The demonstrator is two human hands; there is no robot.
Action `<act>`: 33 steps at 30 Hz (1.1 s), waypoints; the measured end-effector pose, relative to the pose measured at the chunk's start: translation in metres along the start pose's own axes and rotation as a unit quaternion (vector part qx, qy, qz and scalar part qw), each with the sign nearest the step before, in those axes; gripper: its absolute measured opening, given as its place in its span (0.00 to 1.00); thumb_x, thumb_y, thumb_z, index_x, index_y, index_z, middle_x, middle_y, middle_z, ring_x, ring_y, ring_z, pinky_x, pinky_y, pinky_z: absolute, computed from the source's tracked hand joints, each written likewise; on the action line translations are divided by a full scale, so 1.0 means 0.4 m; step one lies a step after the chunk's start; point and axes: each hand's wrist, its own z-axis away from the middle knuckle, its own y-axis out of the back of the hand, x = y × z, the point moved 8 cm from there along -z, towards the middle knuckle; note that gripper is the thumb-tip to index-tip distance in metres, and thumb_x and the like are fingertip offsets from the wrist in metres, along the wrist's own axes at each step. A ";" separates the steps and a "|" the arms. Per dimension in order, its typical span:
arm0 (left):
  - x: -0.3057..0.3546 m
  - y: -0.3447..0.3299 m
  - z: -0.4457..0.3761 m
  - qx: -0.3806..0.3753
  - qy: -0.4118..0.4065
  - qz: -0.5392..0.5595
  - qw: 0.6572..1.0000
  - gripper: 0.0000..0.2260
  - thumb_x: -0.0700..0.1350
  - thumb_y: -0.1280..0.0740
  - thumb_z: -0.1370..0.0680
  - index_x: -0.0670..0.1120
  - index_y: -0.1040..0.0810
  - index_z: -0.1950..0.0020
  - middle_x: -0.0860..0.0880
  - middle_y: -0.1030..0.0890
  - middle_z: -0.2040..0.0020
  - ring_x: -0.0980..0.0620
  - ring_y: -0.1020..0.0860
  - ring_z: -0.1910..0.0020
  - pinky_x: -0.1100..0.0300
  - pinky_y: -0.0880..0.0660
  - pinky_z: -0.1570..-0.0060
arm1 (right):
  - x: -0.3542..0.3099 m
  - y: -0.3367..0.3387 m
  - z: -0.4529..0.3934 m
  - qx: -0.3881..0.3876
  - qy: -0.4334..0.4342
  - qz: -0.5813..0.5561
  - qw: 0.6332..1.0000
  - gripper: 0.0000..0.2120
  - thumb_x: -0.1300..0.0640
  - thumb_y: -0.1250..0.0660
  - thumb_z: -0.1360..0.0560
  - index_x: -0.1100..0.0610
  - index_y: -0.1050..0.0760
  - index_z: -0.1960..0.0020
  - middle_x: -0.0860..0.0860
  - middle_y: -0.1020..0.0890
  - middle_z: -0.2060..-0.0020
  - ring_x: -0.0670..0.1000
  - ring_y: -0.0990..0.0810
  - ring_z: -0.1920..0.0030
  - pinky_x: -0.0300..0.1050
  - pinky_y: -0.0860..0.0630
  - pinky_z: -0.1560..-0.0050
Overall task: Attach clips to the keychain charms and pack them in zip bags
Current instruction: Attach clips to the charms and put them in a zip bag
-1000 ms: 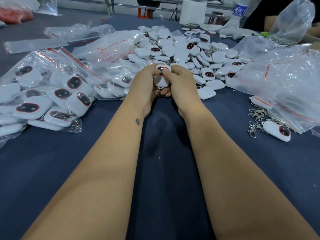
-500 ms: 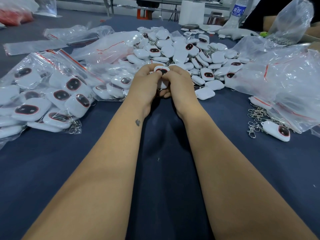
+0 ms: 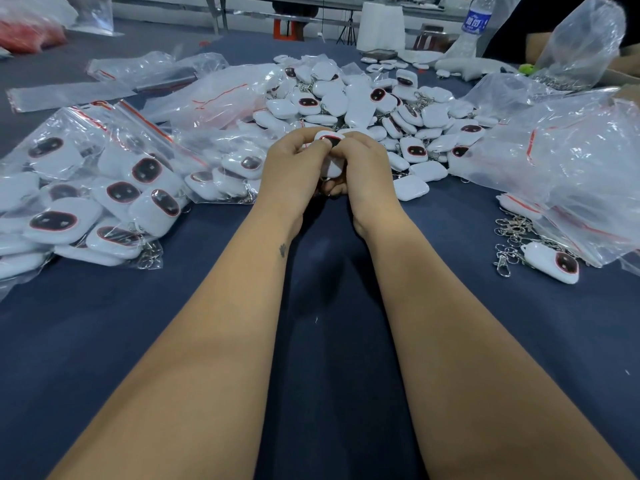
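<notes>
Both hands meet over the blue desk (image 3: 104, 341): the left hand (image 3: 289, 168) and right hand (image 3: 360, 168) pinch one white charm (image 3: 329, 140) between curled fingers (loose charm pile (image 3: 363, 102) just beyond, packed zip bags (image 3: 86, 188) at left).

Packing workshop, long blue-covered table (image 3: 104, 341), heaped white charms (image 3: 349, 102), filled zip bags (image 3: 86, 188), loose clips (image 3: 512, 233)

text: I read only one label | on: blue wrapper of the water bottle (image 3: 475, 26) at the table's far right | content: white characters, too blurred to make out | elsewhere: I read nothing
</notes>
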 end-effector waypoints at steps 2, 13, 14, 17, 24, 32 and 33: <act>0.002 -0.011 0.008 -0.011 0.006 0.008 1.000 0.09 0.39 0.38 0.21 0.45 0.18 0.49 0.47 0.19 0.63 0.50 0.25 0.68 0.59 0.27 0.68 | 0.003 0.011 -0.005 0.021 -0.003 -0.007 1.000 0.09 0.66 0.41 0.27 0.57 0.31 0.64 0.54 0.25 0.71 0.51 0.31 0.75 0.38 0.34 0.76; 0.086 0.115 0.038 0.222 -0.130 -0.130 0.957 0.09 0.42 0.40 0.25 0.54 0.23 0.58 0.56 0.21 0.63 0.55 0.23 0.65 0.59 0.26 0.61 | 0.009 0.042 -0.020 0.077 -0.003 -0.104 0.992 0.05 0.66 0.42 0.24 0.58 0.31 0.54 0.58 0.21 0.57 0.54 0.19 0.64 0.42 0.22 0.61; 0.088 0.115 0.039 0.224 -0.130 -0.178 0.949 0.07 0.43 0.39 0.25 0.54 0.24 0.56 0.58 0.22 0.63 0.60 0.25 0.64 0.62 0.29 0.61 | 0.008 0.039 -0.020 0.074 -0.001 -0.104 0.992 0.05 0.67 0.42 0.24 0.59 0.31 0.53 0.58 0.21 0.56 0.55 0.19 0.61 0.44 0.21 0.58; 0.083 0.083 0.029 0.170 -0.125 -0.321 0.923 0.11 0.46 0.36 0.26 0.52 0.23 0.44 0.57 0.21 0.52 0.58 0.23 0.55 0.63 0.31 0.58 | 0.003 0.031 -0.018 0.061 0.005 -0.119 0.991 0.05 0.68 0.41 0.24 0.59 0.30 0.54 0.58 0.22 0.56 0.55 0.20 0.57 0.47 0.21 0.51; 0.067 0.084 0.015 0.154 -0.102 -0.400 0.898 0.20 0.40 0.34 0.26 0.44 0.25 0.33 0.48 0.22 0.42 0.47 0.24 0.42 0.62 0.33 0.52 | -0.007 -0.006 -0.011 -0.015 0.005 -0.203 0.979 0.08 0.71 0.40 0.24 0.60 0.30 0.55 0.59 0.22 0.58 0.60 0.16 0.56 0.48 0.19 0.47; 0.095 0.093 0.036 0.196 -0.132 -0.189 0.953 0.10 0.39 0.37 0.26 0.50 0.20 0.49 0.58 0.23 0.61 0.62 0.24 0.61 0.72 0.28 0.60 | 0.007 -0.006 -0.001 0.024 0.031 0.016 0.999 0.12 0.66 0.29 0.27 0.57 0.30 0.50 0.61 0.17 0.57 0.59 0.18 0.57 0.57 0.21 0.46; 0.098 0.088 0.039 0.192 -0.141 -0.182 0.954 0.10 0.39 0.37 0.27 0.49 0.20 0.49 0.58 0.22 0.60 0.63 0.24 0.62 0.72 0.29 0.60 | 0.010 -0.005 0.000 0.026 0.025 0.015 0.999 0.12 0.65 0.28 0.27 0.58 0.30 0.50 0.61 0.18 0.56 0.59 0.18 0.57 0.59 0.21 0.45</act>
